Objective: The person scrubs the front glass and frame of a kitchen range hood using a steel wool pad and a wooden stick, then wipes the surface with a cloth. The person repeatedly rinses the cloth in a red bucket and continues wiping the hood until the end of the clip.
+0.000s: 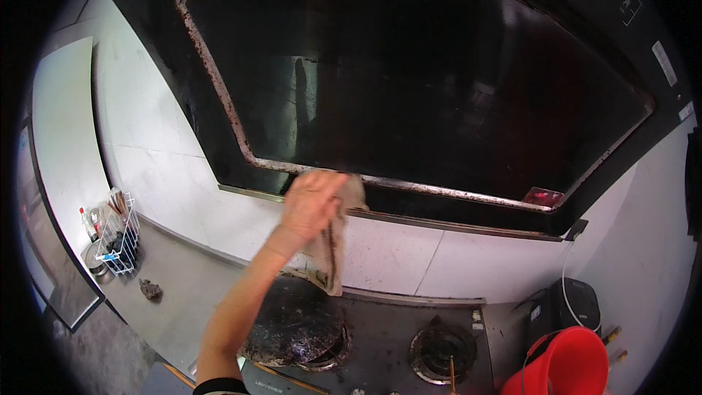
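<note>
My left hand (312, 203) presses a dirty beige cloth (351, 195) against the lower edge of a black range hood (384, 93). The cloth hangs down below my fingers, brown-stained, in front of the wall. A silvery, rust-flecked trim strip (449, 191) runs round the hood's dark panel, and the hand is at its lower run. Beneath my forearm, an upturned blackened wok (293, 321) covers most of the left burner of a gas stove (378, 334). My right hand is out of view.
A red bucket (576, 359) stands at the lower right, near a black appliance (578, 302) with a pale cord. The right burner (443, 348) is uncovered. On the left counter (181, 274) are a white wire basket (123, 236) with utensils and a grey scouring pad (149, 289).
</note>
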A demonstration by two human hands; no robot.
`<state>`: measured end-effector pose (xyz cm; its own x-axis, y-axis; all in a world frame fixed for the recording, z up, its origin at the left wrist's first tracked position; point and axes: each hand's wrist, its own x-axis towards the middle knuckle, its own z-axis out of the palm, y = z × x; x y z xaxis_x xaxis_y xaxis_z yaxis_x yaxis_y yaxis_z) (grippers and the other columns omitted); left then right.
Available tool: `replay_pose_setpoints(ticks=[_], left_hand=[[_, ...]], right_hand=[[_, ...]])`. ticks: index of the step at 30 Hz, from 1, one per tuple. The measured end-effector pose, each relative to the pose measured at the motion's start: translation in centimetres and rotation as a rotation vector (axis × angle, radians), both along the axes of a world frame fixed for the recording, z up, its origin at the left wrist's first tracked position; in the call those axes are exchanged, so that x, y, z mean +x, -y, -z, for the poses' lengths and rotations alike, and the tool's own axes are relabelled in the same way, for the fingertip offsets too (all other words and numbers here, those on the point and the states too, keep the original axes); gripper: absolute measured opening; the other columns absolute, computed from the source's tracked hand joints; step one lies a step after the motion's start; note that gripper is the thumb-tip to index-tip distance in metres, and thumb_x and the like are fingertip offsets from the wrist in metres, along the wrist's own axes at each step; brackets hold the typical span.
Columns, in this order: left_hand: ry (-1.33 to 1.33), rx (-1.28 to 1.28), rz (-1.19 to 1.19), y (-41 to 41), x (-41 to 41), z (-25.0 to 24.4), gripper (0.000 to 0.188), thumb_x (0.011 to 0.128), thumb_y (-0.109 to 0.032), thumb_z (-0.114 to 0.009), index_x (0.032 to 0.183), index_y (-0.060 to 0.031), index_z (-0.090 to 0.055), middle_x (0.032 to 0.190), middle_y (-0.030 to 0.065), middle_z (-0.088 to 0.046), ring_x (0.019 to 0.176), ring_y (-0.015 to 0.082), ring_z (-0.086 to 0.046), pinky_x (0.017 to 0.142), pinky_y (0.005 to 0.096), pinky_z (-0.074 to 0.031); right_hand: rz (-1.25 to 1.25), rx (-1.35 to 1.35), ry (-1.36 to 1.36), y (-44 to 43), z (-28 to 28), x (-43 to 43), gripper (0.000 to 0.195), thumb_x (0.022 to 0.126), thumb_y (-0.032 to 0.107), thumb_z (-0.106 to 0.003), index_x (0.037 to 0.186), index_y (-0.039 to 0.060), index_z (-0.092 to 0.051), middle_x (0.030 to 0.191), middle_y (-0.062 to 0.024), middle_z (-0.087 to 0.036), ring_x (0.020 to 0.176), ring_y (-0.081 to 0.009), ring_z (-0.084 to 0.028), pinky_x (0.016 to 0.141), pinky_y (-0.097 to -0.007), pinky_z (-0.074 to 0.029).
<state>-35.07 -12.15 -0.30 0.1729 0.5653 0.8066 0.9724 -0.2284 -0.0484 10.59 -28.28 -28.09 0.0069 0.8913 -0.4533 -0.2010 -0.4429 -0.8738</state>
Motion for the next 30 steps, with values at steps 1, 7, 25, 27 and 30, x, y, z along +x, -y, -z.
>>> replay_pose_setpoints(ticks=[1,7,25,27,30], left_hand=[[0.01,0.023,-0.045,0.4,-1.7,0.3,0.05,0.074,-0.011,-0.062,0.122,-0.0095,-0.051,0.117,0.0109,-0.054,0.111,0.0286,-0.048,0.098,0.0394,-0.037],[0.207,0.232,-0.125,0.3,-3.0,1.1,0.048,0.069,-0.01,-0.066,0.115,-0.005,-0.054,0.111,0.0154,-0.055,0.107,0.0361,-0.049,0.097,0.0414,-0.037],[0.116,0.142,0.093,-5.4,15.0,1.4,0.054,0.074,-0.022,-0.065,0.122,-0.0033,-0.052,0.119,0.0159,-0.053,0.113,0.0326,-0.046,0.1,0.0434,-0.033],[0.112,0.127,0.138,-6.3,18.7,1.5,0.056,0.075,-0.023,-0.063,0.126,-0.0033,-0.05,0.122,0.0161,-0.051,0.115,0.0325,-0.045,0.1,0.0432,-0.032],[0.131,0.088,0.221,-7.9,23.7,1.5,0.056,0.076,-0.021,-0.063,0.128,-0.0046,-0.048,0.125,0.0156,-0.05,0.117,0.0326,-0.043,0.102,0.0417,-0.031]], right_hand=[[0.0,0.001,-0.007,0.1,0.3,0.4,0.019,0.09,0.019,-0.053,0.073,0.0148,-0.045,0.055,0.0037,-0.039,0.039,-0.0044,-0.031,0.033,-0.0194,-0.022],[-0.009,-0.028,-0.042,0.3,0.0,-0.5,0.018,0.09,0.022,-0.055,0.076,0.0136,-0.048,0.054,0.0045,-0.038,0.039,-0.0046,-0.031,0.034,-0.0198,-0.023],[-0.077,-0.033,-0.051,-1.1,1.3,-0.9,0.027,0.09,0.032,-0.056,0.07,0.0162,-0.048,0.053,0.0065,-0.038,0.04,-0.0043,-0.031,0.036,-0.0215,-0.021],[-0.048,-0.009,-0.067,-1.0,2.4,0.1,0.027,0.09,0.031,-0.057,0.07,0.0163,-0.048,0.052,0.0063,-0.038,0.039,-0.0045,-0.031,0.035,-0.0213,-0.021],[0.02,-0.037,-0.081,-0.5,2.2,1.6,0.026,0.09,0.031,-0.057,0.07,0.0165,-0.049,0.051,0.0061,-0.038,0.038,-0.005,-0.031,0.035,-0.0213,-0.022]])
